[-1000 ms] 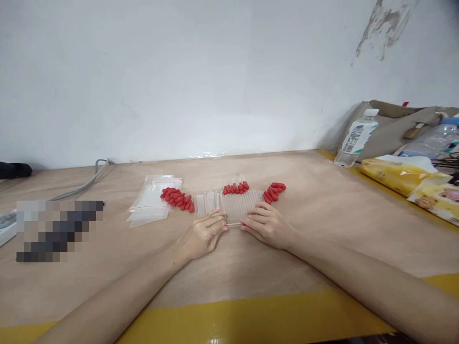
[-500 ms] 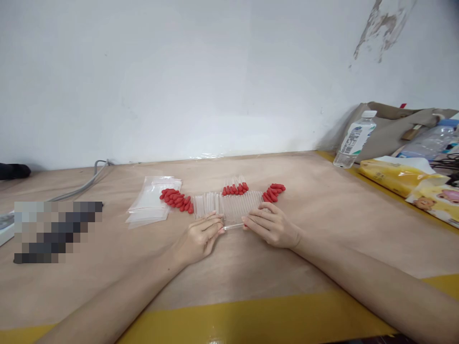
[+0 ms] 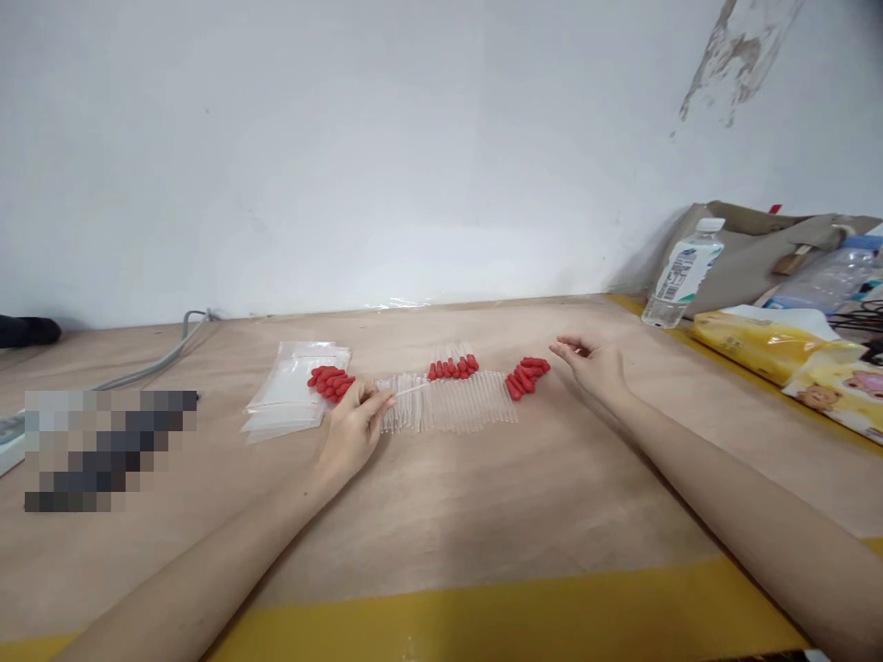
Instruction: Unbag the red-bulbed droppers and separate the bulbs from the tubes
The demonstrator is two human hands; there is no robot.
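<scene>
A row of clear glass tubes [image 3: 459,412] lies side by side on the wooden table [image 3: 483,515]. My left hand [image 3: 353,425] pinches one clear tube [image 3: 412,391] by its end, just left of the row and beside a pile of red rubber caps [image 3: 331,382]. Behind the row lie a few tubes with red caps [image 3: 452,367] fitted. My right hand [image 3: 591,363] hovers with curled, parted fingers, holding nothing, just right of a second pile of red caps [image 3: 527,374].
A stack of clear plastic bags [image 3: 293,395] lies to the left. At the right stand a water bottle [image 3: 682,273], a beige bag [image 3: 765,248] and yellow packets [image 3: 765,338]. A grey cable [image 3: 162,354] runs along the back left. Yellow tape [image 3: 483,621] marks the front edge.
Both hands left the front of the tube row. My left hand drew one tube out to the left; my right hand let go and moved right and back toward the right-hand caps.
</scene>
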